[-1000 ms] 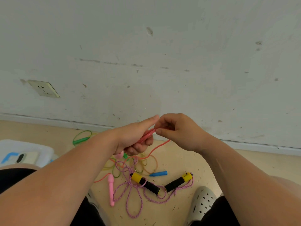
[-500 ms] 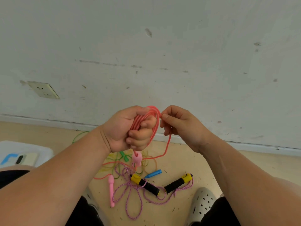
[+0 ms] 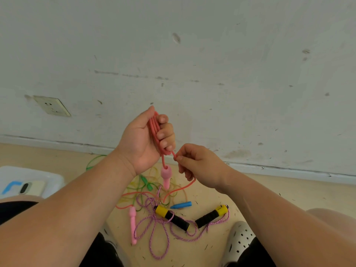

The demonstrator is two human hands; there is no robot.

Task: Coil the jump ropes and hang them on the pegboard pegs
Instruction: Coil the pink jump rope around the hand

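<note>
Here the red rope (image 3: 154,130) is coiled in the left hand (image 3: 143,140), right hand (image 3: 200,166) pinching it.

White wall (image 3: 212,45) fills the upper half, scuffed, with dark marks and a small dent (image 3: 176,37) near top centre. Wall socket (image 3: 52,105) at left, cream faceplate, low on the wall. Pale baseboard (image 3: 289,170) runs along the wall's foot, meeting a beige floor (image 3: 269,191) scattered with small dark specks. White plastic bin (image 3: 38,173) at the left edge, partly cut off; a phone (image 3: 31,187) lies on it camera-side up, with a blue angled piece (image 3: 9,186) just beside it to the left. Grey perforated clog (image 3: 239,241) bottom right, toe pointing toward the wall. Black shorts (image 3: 17,209) at the lower left edge.
</note>
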